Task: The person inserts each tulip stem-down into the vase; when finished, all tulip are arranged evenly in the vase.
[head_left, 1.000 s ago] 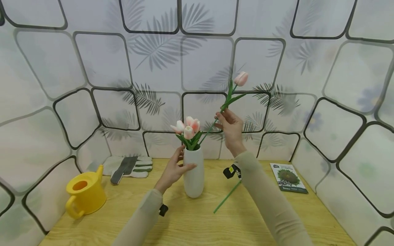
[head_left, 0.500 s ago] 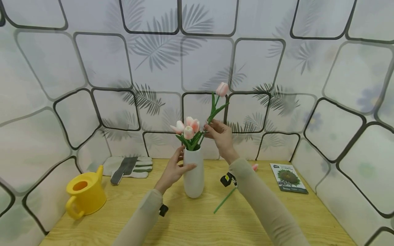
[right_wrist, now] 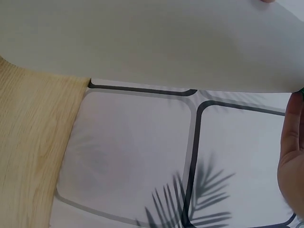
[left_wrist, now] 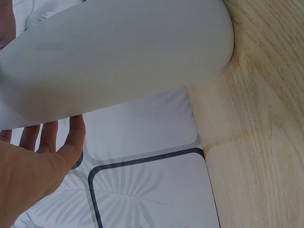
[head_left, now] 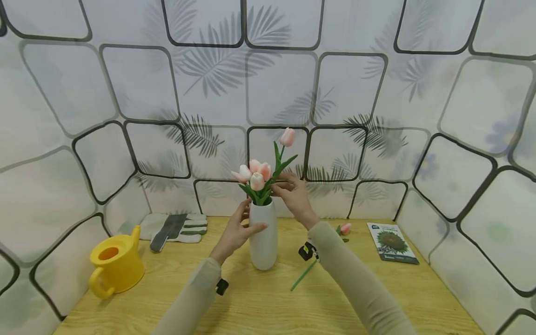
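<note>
A tall white vase [head_left: 264, 242] stands upright on the wooden table, holding several pale pink tulips [head_left: 256, 180] with green leaves. My left hand [head_left: 233, 235] grips the vase's upper part from the left; in the left wrist view its fingers [left_wrist: 75, 137] bend against the white wall. At the right of the vase's mouth, my right hand [head_left: 295, 197] pinches another tulip [head_left: 287, 137] by its stem. That bloom rises above the bunch, its lower stem hidden by the hand and leaves. One more tulip [head_left: 345, 228] lies on the table, partly covered by the right forearm.
A yellow watering can [head_left: 117, 263] stands at the left, with grey and white gloves [head_left: 177, 228] behind it. At the right lies a seed packet [head_left: 392, 242] with a sunflower picture. Patterned fabric walls [head_left: 280, 83] enclose the table's back and sides.
My right hand has moved left and down with the tulip, bringing its stem into the vase's mouth. The left hand and vase have stayed put. More of the lying tulip shows now.
</note>
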Motion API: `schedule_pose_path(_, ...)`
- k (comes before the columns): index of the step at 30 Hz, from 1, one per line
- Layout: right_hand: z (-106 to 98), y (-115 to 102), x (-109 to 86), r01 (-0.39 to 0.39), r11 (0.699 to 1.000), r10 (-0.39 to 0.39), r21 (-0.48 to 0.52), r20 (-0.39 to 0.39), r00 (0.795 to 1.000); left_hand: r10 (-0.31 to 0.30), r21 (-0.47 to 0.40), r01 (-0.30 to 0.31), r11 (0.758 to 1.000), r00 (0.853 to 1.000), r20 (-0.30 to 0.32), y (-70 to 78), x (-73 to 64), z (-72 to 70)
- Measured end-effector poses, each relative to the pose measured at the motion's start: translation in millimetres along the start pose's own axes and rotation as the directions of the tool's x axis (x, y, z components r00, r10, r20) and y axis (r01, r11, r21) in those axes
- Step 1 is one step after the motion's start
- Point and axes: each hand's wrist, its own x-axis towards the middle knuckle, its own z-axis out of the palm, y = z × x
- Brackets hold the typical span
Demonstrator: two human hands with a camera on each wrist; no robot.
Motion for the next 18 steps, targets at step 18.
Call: schedule_pose_path(18,-0.3,5.8,0.0,0.009,0.997,-0.010,-0.081,-0.014,1.000,-0.016,-0.010,0.016,1.000,1.000,-0.002,0.7,-1.1,-0.2)
